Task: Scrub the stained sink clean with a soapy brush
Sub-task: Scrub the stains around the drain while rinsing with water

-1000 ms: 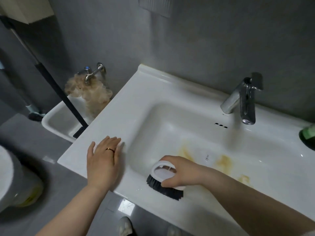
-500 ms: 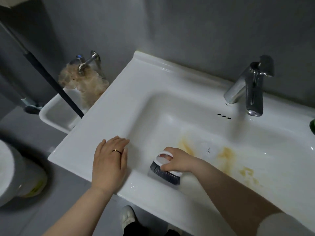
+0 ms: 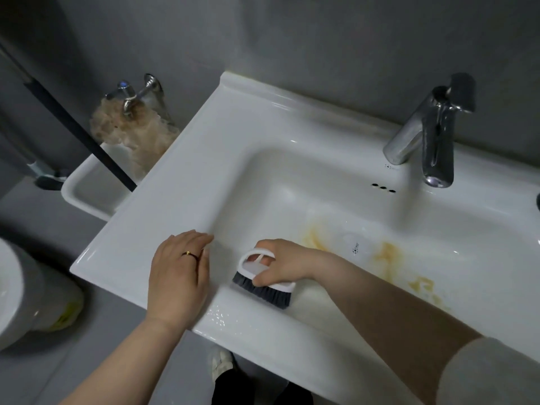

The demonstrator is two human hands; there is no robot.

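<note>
Right hand [image 3: 282,266], head view: the fingers curl through the loop handle of the white plastic scrub brush with dark bristles [image 3: 264,287], and the thumb is clamped on its side. The bristles bear on the near inner wall of the white glazed ceramic sink [image 3: 233,135], directly under the hand. The left hand [image 3: 178,273] lies flat with straight fingers on the sink rim, just left of the right hand, and holds nothing.

The yellow-brown stains [image 3: 390,255] lie on the basin floor, to the right of the brush hand and beyond its forearm, apart from the bristles.

Probable faults:
- Strokes confined to the near wall leave the stains untreated. The brush must travel rightward.
- No lather is visible on the bristles. An unsoaped brush would likely smear the stains rather than lift them.
- Water droplets [image 3: 219,314] sit on the front rim beside the left wrist. The bracing palm may slide on wet glaze.
- Hard strokes this close to the front edge may flick water over it.
</note>
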